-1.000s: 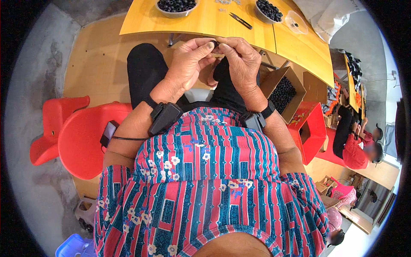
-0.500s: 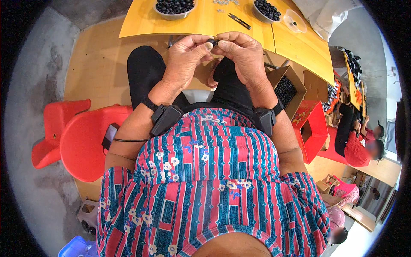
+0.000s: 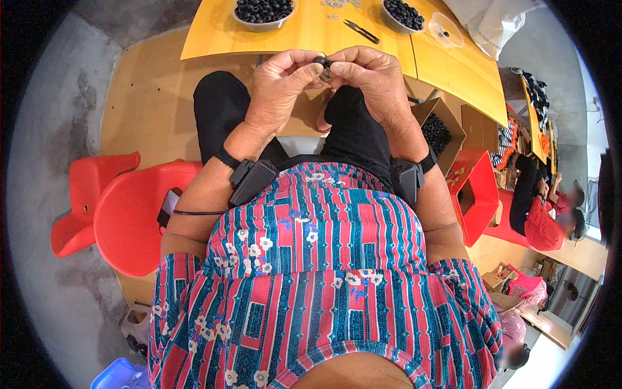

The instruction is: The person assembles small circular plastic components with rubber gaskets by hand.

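Above my lap, close to the table's near edge, both hands meet at a small round black piece (image 3: 320, 61). My left hand (image 3: 283, 79) pinches it between thumb and fingertips. My right hand (image 3: 368, 79) closes its thumb and forefinger at the piece's right side; fingertips hide most of it. A small, pale, clear bit (image 3: 326, 75) shows just below, between the hands. On the yellow table (image 3: 311, 39) beyond stand two bowls of black pieces, one at left (image 3: 264, 24) and one at right (image 3: 406, 29). Black thread snips (image 3: 361, 31) lie between them.
Small clear bits (image 3: 341, 4) lie at the table's far side. A clear tub (image 3: 446, 32) sits by a white bag (image 3: 495, 32). Right of my leg is a cardboard box (image 3: 447, 133) of black pieces. Red chairs (image 3: 139, 211) stand left; co-workers (image 3: 544, 220) sit far right.
My right hand has shifted slightly, its wrist turning a little outward to the right. The black piece stays between both hands, and a clear bit now shows below it.
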`<state>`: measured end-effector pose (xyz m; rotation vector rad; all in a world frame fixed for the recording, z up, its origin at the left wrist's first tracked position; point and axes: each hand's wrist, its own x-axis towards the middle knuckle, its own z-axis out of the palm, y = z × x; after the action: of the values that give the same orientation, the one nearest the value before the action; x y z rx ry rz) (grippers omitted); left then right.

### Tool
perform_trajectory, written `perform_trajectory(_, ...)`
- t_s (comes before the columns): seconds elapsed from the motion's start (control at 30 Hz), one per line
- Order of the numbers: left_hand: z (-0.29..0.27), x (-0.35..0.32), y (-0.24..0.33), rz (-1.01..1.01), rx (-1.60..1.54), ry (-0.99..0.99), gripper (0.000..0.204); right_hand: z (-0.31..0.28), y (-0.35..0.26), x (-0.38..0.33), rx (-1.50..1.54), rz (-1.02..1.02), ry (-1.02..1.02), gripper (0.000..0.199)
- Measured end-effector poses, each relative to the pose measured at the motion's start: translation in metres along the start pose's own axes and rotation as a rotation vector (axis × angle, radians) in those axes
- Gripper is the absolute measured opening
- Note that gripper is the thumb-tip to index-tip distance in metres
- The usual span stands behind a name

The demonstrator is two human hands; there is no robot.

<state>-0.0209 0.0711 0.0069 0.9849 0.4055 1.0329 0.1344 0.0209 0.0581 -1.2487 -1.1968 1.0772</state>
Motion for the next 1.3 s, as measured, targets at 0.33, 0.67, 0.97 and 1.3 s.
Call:
perform_trajectory(0.33,0.003,-0.002,-0.002,-0.036,-0.139,0.007,0.018,0.015,0.008,-0.008,-0.128,-0.199,0.195,0.007)
perform_trajectory(0.67,0.000,0.000,-0.001,-0.010,-0.023,0.061,0.016,0.026,0.016,-0.008,0.104,-0.119,0.220,0.008)
perform_trajectory(0.97,0.000,-0.002,-0.002,0.050,-0.027,0.068,0.016,0.033,0.030,-0.008,0.693,0.045,0.131,0.011)
perform_trajectory(1.3,0.000,-0.004,-0.002,-0.174,-0.291,0.055,0.017,0.026,0.019,-0.006,0.093,-0.226,0.216,0.012)
